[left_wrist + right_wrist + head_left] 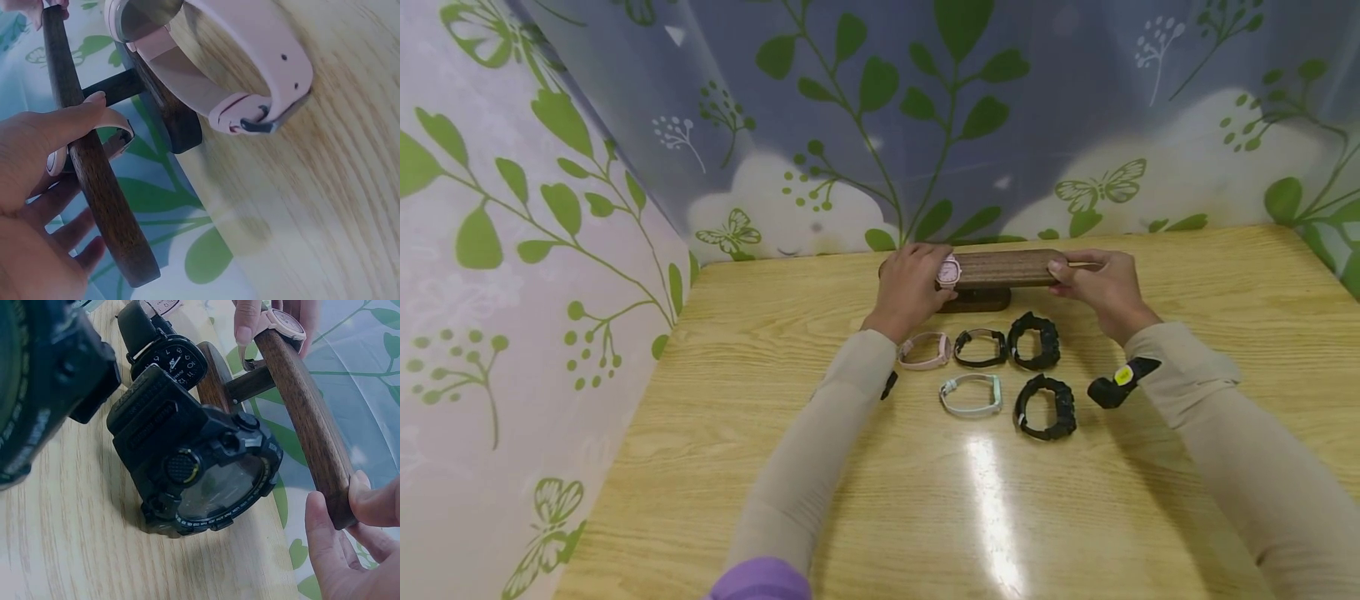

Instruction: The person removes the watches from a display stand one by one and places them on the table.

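Note:
A dark wooden T-bar watch stand [1009, 268] is at the back of the table, and a pink watch [949, 272] is fitted around its bar. My left hand [910, 285] grips the pink watch at the bar, thumb on the strap in the left wrist view. With my right hand [1108, 287] I pinch the bar's right end between thumb and fingers. Standing on edge before the stand are a pink-strapped watch [942, 350], a slim black watch [1000, 348] and a chunky black watch [1051, 340].
A mint-green watch [996, 393] and another chunky black watch [1064, 408] form a nearer row on the wooden table [737, 417]. Leaf-printed curtain [880, 125] hangs right behind the stand. A patterned covering [512, 292] borders the table's left side.

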### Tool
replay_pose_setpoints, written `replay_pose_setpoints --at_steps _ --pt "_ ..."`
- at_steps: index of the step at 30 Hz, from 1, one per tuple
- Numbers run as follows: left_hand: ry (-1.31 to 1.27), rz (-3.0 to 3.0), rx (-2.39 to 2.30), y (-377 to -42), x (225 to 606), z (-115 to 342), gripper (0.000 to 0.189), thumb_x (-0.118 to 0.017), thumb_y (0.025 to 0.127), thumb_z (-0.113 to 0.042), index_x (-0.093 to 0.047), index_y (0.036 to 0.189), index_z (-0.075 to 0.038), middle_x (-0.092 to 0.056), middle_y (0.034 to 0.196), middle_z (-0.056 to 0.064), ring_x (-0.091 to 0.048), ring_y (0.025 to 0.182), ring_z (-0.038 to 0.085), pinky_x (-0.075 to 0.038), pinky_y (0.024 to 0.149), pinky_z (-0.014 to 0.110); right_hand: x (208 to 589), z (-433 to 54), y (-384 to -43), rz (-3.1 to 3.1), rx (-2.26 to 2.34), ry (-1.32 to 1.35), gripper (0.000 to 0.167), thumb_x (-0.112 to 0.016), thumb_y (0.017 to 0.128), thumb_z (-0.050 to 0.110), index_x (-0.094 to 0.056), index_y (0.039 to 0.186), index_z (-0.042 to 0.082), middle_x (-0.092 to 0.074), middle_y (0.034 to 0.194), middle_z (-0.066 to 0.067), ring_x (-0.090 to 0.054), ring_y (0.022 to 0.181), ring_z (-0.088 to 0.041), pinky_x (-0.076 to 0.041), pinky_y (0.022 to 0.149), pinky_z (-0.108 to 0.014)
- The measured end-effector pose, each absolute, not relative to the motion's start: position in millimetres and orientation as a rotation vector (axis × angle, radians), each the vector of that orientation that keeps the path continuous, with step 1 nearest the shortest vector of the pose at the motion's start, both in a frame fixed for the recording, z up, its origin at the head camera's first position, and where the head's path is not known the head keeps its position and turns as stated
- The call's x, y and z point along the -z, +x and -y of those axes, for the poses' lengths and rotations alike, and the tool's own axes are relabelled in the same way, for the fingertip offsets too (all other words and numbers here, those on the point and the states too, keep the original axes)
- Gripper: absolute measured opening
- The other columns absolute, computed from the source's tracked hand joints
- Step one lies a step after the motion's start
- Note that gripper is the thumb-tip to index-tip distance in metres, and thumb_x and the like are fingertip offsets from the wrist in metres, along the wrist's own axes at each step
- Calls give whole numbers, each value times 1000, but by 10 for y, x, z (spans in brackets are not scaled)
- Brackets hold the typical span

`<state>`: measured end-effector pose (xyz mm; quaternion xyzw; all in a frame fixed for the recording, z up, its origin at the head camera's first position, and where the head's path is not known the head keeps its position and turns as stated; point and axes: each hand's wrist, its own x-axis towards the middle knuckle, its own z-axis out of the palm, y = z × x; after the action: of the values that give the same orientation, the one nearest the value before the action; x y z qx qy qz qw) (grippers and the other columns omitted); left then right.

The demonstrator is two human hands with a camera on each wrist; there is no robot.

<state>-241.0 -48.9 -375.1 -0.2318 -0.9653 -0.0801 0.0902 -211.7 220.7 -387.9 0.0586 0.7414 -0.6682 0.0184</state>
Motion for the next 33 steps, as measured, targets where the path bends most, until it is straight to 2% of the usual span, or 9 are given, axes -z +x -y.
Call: replay_pose_setpoints --at_steps 10,22,33 --pt "-664 2884 214 -2421 3741 569 69 -81 87 -40 -56 146 -14 -59 143 5 -52 133 26 -39 115 43 3884 -2193 -2115 -2321 2056 194 55 -66 100 19 -48 143 -10 -67 90 12 -72 79 -9 -60 89 -32" --pt "-618 2901 225 -2444 3744 822 71 -84 85 -38 -56 145 -12 -58 144 7 -50 133 29 -37 116 43 3879 -2199 -2116 -2328 2045 201 55 -67 100 20 -48 144 -8 -62 104 4 -72 81 -8 -59 91 -33" --pt "-558 2889 279 -2441 3752 1043 66 -85 86 -31 -58 143 -11 -62 139 9 -51 131 29 -37 115 44 3858 -2196 -2107 -2313 2049 209 56 -66 100 19 -47 145 -9 -65 99 8 -72 80 -8 -60 89 -31"
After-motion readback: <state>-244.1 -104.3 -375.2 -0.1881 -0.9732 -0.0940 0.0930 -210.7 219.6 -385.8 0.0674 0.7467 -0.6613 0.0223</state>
